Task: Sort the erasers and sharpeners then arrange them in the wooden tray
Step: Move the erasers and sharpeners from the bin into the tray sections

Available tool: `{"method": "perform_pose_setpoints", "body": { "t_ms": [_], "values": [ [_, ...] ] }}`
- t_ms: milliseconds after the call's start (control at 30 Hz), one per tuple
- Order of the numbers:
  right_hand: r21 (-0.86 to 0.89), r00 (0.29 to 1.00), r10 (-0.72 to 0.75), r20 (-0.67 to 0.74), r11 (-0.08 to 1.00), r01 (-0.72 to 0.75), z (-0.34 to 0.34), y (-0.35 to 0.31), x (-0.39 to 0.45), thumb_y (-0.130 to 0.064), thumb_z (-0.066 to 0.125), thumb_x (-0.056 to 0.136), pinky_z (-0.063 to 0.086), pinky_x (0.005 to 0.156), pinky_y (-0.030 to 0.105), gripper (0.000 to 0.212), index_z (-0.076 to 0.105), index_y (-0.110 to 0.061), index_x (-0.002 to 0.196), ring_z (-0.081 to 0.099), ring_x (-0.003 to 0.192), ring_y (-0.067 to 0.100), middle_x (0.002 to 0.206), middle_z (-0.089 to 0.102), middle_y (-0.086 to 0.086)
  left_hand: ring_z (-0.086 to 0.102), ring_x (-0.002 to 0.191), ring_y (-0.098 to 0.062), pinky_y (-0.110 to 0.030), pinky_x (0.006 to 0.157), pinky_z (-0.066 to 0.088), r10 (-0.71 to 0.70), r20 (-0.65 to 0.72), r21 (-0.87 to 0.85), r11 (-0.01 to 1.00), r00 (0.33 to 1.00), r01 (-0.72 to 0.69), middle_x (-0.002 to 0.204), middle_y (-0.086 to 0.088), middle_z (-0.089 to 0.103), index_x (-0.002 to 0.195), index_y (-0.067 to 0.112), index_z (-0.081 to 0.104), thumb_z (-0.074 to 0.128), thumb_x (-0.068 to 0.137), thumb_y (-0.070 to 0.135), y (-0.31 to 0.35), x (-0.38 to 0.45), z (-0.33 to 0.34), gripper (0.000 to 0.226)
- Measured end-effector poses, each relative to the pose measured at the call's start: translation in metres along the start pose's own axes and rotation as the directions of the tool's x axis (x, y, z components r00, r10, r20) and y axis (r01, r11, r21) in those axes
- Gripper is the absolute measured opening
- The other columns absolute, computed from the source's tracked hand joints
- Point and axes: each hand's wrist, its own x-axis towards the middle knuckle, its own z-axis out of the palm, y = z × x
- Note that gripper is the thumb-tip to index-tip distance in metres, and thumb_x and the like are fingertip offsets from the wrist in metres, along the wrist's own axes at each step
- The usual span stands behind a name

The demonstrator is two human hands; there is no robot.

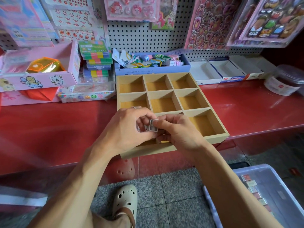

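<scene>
A wooden tray (pixel 218 127) with a grid of square compartments sits on the red shelf, its front edge jutting past the shelf's lip. The compartments I can see hold nothing. Both hands meet over the tray's near-left compartments. My left hand (pixel 130 129) and my right hand (pixel 177 132) pinch a small stack of flat silvery metal sharpeners (pixel 153 126) between their fingertips. The compartments under the hands are hidden.
A clear plastic bin (pixel 279 195) at lower right on the floor holds a row of small packaged items (pixel 254 190). Behind the tray stand a blue box of tagged trinkets (pixel 153 68), white cartons (pixel 218 71), a pink box (pixel 41 79) and a round jar (pixel 286 79).
</scene>
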Motion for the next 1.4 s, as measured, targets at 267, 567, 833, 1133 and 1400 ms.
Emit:
{"method": "perform_pose_setpoints", "body": {
  "t_ms": [267, 567, 833, 1133, 1400],
  "values": [
    [-0.159, 0.997, -0.029, -0.067, 0.987, 0.018, -0.008, -0.002, -0.006, -0.011, 0.062, 0.096, 0.052, 0.063, 0.029, 0.010, 0.071, -0.012, 0.091, 0.062, 0.071, 0.016, 0.085, 0.069, 0.008, 0.055, 0.056, -0.009, -0.031, 0.057, 0.051, -0.178, -0.024, 0.074, 0.981, 0.984, 0.179, 0.070, 0.011, 0.062, 0.081, 0.032, 0.069, 0.078, 0.056, 0.039, -0.014, -0.011, -0.014, 0.028],
    [-0.204, 0.926, -0.170, -0.338, 0.973, 0.104, -0.047, -0.013, -0.035, -0.005, 0.059, 0.094, 0.053, 0.070, 0.035, 0.016, 0.072, -0.012, 0.089, 0.062, 0.072, 0.016, 0.081, 0.068, 0.011, 0.061, 0.099, -0.022, -0.031, 0.071, 0.043, -0.376, 0.014, 0.552, 0.776, 0.926, 0.307, 0.089, 0.008, 0.053, 0.101, 0.034, 0.071, 0.078, 0.074, 0.029, -0.014, -0.018, -0.011, 0.028],
    [-0.201, 0.926, -0.155, -0.344, 0.976, 0.088, -0.053, -0.011, -0.046, -0.006, 0.058, 0.095, 0.053, 0.066, 0.027, 0.012, 0.070, -0.008, 0.097, 0.064, 0.073, 0.014, 0.087, 0.069, 0.010, 0.056, 0.117, -0.015, -0.032, 0.084, 0.047, -0.356, -0.017, 0.675, 0.686, 0.934, 0.273, 0.121, 0.011, 0.060, 0.114, 0.037, 0.068, 0.078, 0.079, 0.031, -0.013, -0.017, -0.003, 0.037],
    [-0.136, 0.898, -0.131, -0.419, 0.987, 0.080, -0.060, 0.000, -0.055, -0.009, 0.059, 0.096, 0.056, 0.073, 0.033, 0.014, 0.071, -0.015, 0.099, 0.071, 0.082, 0.016, 0.092, 0.076, 0.007, 0.055, 0.110, -0.017, -0.032, 0.078, 0.045, -0.327, 0.040, 0.657, 0.721, 0.944, 0.222, 0.106, 0.006, 0.060, 0.118, 0.030, 0.070, 0.079, 0.076, 0.048, -0.013, -0.019, -0.005, 0.047],
    [-0.120, 0.875, -0.147, -0.460, 0.987, 0.103, -0.070, -0.006, -0.081, -0.009, 0.058, 0.096, 0.053, 0.069, 0.029, 0.015, 0.072, -0.015, 0.100, 0.072, 0.080, 0.014, 0.090, 0.076, 0.003, 0.057, 0.069, -0.005, -0.025, 0.070, 0.050, -0.307, -0.041, 0.224, 0.925, 0.951, 0.308, 0.079, 0.013, 0.061, 0.094, 0.034, 0.073, 0.076, 0.079, 0.031, 0.005, -0.029, -0.016, 0.016]
  ]
}}
